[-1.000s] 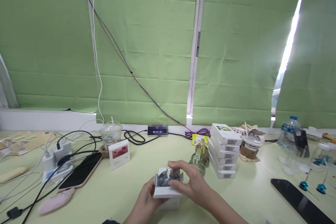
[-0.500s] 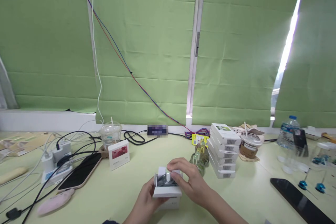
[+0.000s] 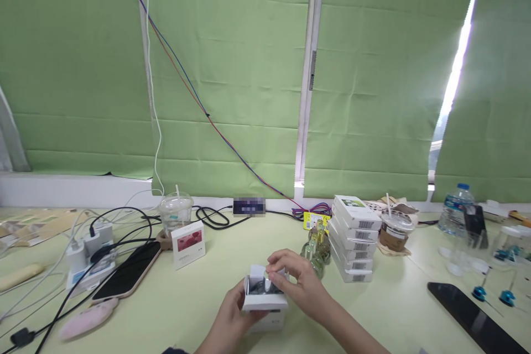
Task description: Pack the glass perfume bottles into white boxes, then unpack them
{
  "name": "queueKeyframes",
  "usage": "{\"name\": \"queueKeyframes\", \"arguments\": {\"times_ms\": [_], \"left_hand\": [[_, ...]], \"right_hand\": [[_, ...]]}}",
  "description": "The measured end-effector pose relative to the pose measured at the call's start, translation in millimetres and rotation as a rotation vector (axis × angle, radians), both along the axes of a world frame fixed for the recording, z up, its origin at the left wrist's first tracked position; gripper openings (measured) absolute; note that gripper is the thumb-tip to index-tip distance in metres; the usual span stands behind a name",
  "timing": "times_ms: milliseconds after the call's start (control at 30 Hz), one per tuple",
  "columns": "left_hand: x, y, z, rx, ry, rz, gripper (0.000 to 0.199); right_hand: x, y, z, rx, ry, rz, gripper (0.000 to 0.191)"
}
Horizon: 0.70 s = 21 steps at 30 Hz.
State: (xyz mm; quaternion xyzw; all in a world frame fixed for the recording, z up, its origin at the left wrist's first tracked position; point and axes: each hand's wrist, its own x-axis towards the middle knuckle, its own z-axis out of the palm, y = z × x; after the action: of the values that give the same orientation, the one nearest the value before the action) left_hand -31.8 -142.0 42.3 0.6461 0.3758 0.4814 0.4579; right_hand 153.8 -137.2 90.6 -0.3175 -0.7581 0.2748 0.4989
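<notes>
Near the front middle of the table, a small white carton (image 3: pixel 271 318) has its top flap folded open toward me. My left hand (image 3: pixel 233 308) is closed around its left side and underside, keeping it upright. Over the opening, my right hand (image 3: pixel 302 283) pinches a small pale, shiny piece (image 3: pixel 267 281) between thumb and fingers; it looks like a cap or bottle top, though its kind is not clear. Greyish, see-through contents show inside the carton below it. The lower part of the pinched piece is hidden in the box.
Stacked white cartons (image 3: pixel 354 240) stand right of my hands, beside greenish glass bottles (image 3: pixel 317 254). A carton with a red picture (image 3: pixel 188 243) stands left. Further left are a phone (image 3: pixel 128 274), cables and a power strip (image 3: pixel 89 276). A black phone (image 3: pixel 473 315) lies right.
The pale piece between my right fingers sits slightly differently, less of it showing above the carton. Both hands stay almost in place.
</notes>
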Motion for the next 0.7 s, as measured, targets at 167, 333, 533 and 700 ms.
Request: {"name": "queueKeyframes", "arguments": {"times_ms": [167, 333, 533, 700], "left_hand": [[0, 0, -1.3, -0.002, -0.007, 0.01, 0.027], [1, -1, -0.4, -0.002, -0.016, -0.006, 0.028], [0, 2, -4.9, 0.005, -0.046, -0.019, 0.024], [1, 2, -2.0, -0.025, -0.045, -0.02, 0.025]], "right_hand": [[-2, 0, -0.3, -0.025, 0.0, 0.022, 0.013], [-4, -2, -1.5, -0.101, -0.012, 0.002, 0.009], [-11, 1, -12.7, -0.249, 0.11, 0.029, 0.006], [-13, 1, -12.3, -0.389, 0.225, 0.075, 0.021]]}}
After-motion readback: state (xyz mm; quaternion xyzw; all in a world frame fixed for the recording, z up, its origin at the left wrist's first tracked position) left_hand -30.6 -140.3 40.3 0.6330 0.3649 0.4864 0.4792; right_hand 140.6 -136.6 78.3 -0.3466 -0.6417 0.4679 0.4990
